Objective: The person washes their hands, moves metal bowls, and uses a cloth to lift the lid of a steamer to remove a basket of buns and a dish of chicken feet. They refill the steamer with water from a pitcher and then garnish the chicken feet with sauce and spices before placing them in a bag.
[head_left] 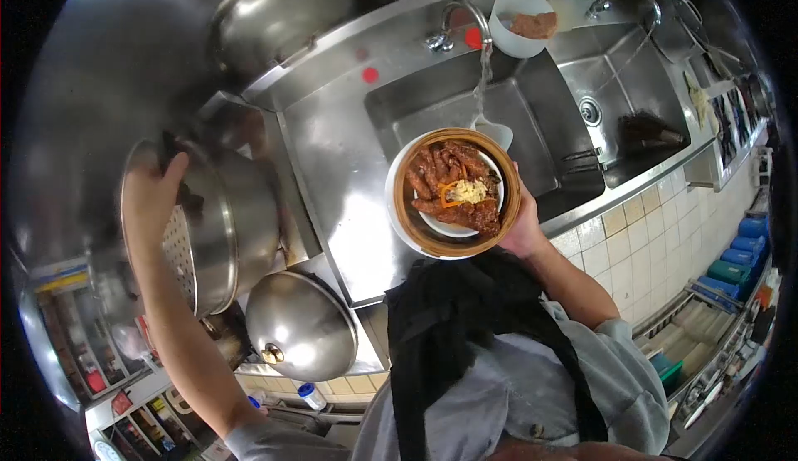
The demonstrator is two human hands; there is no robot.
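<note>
A round bamboo steamer basket (401, 180) rests in my right hand (524, 224), whose fingers curl round its side and underneath. Inside it, a white dish (439, 226) holds brown braised chicken feet (445, 170) topped with chopped garlic (467, 191) and an orange strip. A white plate rim (405, 230) shows below the basket. My left hand (150, 199) is over a large metal steamer pot (220, 236) with a perforated base. Its thumb sticks out to the side; the other fingers are hard to make out, as is any contact with the pot.
Water runs from a faucet (465, 12) into the double sink (532, 99), onto a white ladle-like piece (496, 134). A white container (519, 41) with brown food stands behind. A domed metal lid (301, 326) lies beside the pot; a wok (283, 16) leans at the back.
</note>
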